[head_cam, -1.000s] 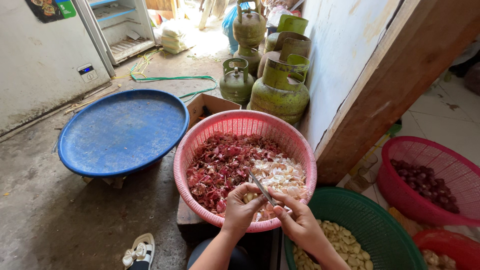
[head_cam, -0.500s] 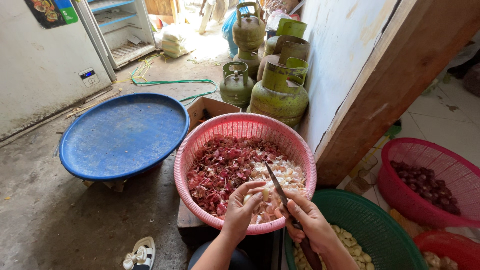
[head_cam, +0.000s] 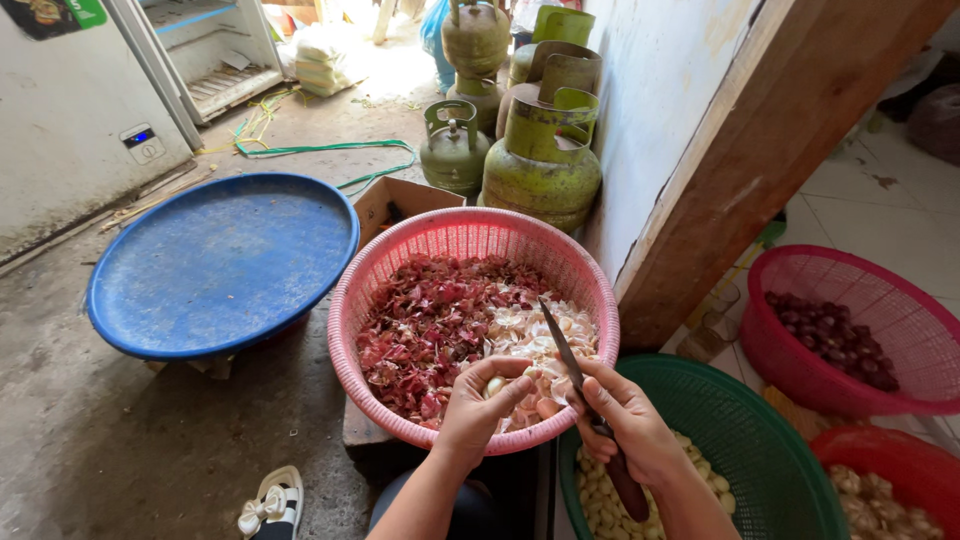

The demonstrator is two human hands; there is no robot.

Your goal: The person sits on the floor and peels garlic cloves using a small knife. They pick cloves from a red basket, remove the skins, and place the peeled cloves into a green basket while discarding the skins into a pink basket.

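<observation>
My left hand [head_cam: 478,406] pinches a pale garlic clove [head_cam: 497,385] over the near rim of a pink basket [head_cam: 452,236]. The basket holds red onion skins [head_cam: 430,320] and white garlic peels [head_cam: 535,332]. My right hand [head_cam: 625,415] grips a knife [head_cam: 562,345] by its dark handle, the blade pointing up and away over the peels, its edge close to the clove. Below my right hand a green basket [head_cam: 770,440] holds peeled garlic cloves [head_cam: 600,495].
A blue round tray [head_cam: 220,260] lies to the left on the concrete floor. Green gas cylinders [head_cam: 540,150] stand behind the pink basket by a wall and a wooden beam [head_cam: 760,150]. A pink basket of dark shallots [head_cam: 850,330] and a red basket [head_cam: 890,480] sit at right. A sandal [head_cam: 268,505] lies near my leg.
My right hand has shifted its grip, and the knife blade has swung up to stand more upright over the peels. My left hand keeps the clove at the rim.
</observation>
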